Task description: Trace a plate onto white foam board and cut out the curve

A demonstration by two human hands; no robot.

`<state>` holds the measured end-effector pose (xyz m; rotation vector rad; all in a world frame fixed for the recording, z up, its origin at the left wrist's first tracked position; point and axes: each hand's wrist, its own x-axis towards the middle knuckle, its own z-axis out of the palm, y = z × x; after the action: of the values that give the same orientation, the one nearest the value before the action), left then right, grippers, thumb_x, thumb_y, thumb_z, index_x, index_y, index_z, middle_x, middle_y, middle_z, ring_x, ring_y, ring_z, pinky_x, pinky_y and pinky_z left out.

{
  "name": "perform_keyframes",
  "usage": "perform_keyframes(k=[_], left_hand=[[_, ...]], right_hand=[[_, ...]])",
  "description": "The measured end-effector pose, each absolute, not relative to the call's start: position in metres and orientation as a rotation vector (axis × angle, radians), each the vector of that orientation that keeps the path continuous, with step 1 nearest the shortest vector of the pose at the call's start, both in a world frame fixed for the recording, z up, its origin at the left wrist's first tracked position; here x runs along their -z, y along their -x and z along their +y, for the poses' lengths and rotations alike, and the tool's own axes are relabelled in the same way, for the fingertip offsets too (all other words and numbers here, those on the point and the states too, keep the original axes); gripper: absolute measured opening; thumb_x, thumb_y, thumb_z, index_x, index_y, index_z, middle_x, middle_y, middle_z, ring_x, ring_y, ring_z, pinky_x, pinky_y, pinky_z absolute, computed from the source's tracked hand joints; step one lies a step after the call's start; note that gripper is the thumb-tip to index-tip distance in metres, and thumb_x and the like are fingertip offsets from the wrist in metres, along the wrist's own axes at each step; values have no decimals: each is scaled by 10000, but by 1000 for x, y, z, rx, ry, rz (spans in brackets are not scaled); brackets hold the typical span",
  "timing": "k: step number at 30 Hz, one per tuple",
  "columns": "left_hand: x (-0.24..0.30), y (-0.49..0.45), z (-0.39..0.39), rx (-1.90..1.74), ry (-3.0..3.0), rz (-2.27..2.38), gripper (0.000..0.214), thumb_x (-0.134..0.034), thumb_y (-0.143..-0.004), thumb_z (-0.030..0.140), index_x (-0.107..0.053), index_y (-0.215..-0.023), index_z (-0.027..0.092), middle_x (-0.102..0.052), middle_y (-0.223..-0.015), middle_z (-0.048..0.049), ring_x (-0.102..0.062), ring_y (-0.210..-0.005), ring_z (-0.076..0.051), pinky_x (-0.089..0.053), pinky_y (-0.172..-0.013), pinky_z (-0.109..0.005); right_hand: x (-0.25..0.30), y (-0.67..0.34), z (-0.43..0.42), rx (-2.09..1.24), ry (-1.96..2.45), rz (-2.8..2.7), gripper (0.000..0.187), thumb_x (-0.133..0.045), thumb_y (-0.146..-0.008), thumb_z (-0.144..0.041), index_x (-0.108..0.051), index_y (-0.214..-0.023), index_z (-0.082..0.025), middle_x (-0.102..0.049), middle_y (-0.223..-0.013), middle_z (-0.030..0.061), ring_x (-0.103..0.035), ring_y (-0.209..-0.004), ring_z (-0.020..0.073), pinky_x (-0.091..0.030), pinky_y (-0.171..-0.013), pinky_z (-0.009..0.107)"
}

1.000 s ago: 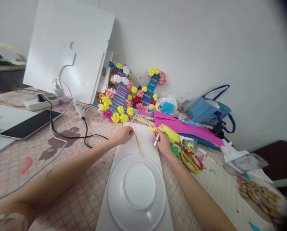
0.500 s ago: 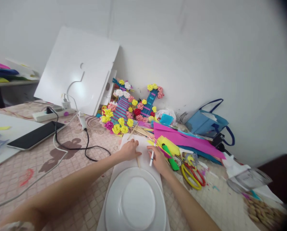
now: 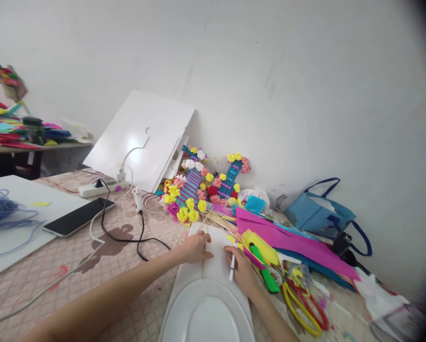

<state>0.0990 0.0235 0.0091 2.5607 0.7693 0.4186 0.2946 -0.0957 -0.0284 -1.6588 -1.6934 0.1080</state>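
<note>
Curved left hand (image 3: 196, 248) lay over a thin, pale stick (image 3: 204, 271); right hand (image 3: 244, 270) held a white pen (image 3: 232, 267)

With the hands as the clock's centre, a smooth, pale wall (image 3: 234, 71) rose at twelve, and a table covering (image 3: 145, 312) with a fine diamond grid spread below. At eleven leaned a flat, glossy white panel (image 3: 163, 133). A smooth white board (image 3: 217, 242) lay beneath the left hand. A soft blue bag (image 3: 307, 216) with dark looped handles slumped between two and three, and a long magenta sheet (image 3: 295, 242) lay just before three. At six, a round, shiny white plate (image 3: 209, 316) with a ringed centre rested on the board. At twelve stood ribbed blue decorations (image 3: 190, 185) edged with crinkled yellow, pink and white flowers. A flat, dark-screened device (image 3: 79, 217) lay just past nine.

The left fingers bent loosely, a gap showing between thumb and forefinger; whether any fingertips pinched the stick could not be told. A rigid green plastic tool (image 3: 266, 272) lay between three and four. The right hand pinched the pen's slim, straight barrel between thumb and fingers. The slender stick lay on the board, running from under the left hand towards six, its end near the plate's rim.
</note>
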Motion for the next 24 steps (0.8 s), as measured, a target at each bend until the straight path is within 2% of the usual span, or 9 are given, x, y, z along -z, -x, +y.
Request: perform_keyframes(k=[4,8,16,20,24], left_hand=[[-7,-94,27,-533,-2529,779,255,-598,-820,334,-579,-1036,199,-639,-951,-46,-636,-884,-199,-460,-789,-292],[-9,-90,30,-646,-2511,804,178,-592,-808,249,-600,-977,194,-629,-1015,-66,-628,-897,-197,-467,-807,-296],[-8,-81,29,-691,-2500,806,238,-585,-814,242,-634,-1039,178,-646,-1103,-91,-623,-997,-229,-469,-886,-320],[-3,-81,35,-658,-2500,820,241,-539,-844,260,-640,-1043,171,-646,-1142,-92,-610,-1031,-237,-452,-926,-347],[2,-84,36,-612,-2527,782,304,-545,-846,308,-624,-1111,181,-629,-1211,-79,-586,-1101,-234,-431,-968,-335]], right_hand=[[28,-295,-96,-111,1673,-1685,271,-448,-846,-205,-623,-1053,-215,-651,-977,97,-619,-964,259,-493,-856,415],[29,-296,-95,-130,1682,-1661,260,-455,-847,-213,-615,-1051,-209,-649,-1029,100,-614,-993,256,-482,-877,413],[24,-295,-98,-138,1652,-1632,252,-443,-870,-232,-600,-1063,-192,-654,-1050,105,-612,-1008,253,-457,-910,436],[16,-288,-100,-189,1549,-1490,283,-420,-920,-335,-544,-1136,-201,-663,-1048,90,-612,-1000,229,-446,-913,414],[10,-279,-101,-281,1469,-1280,370,-390,-931,-476,-532,-1158,-221,-651,-914,42,-611,-842,183,-474,-817,338]])
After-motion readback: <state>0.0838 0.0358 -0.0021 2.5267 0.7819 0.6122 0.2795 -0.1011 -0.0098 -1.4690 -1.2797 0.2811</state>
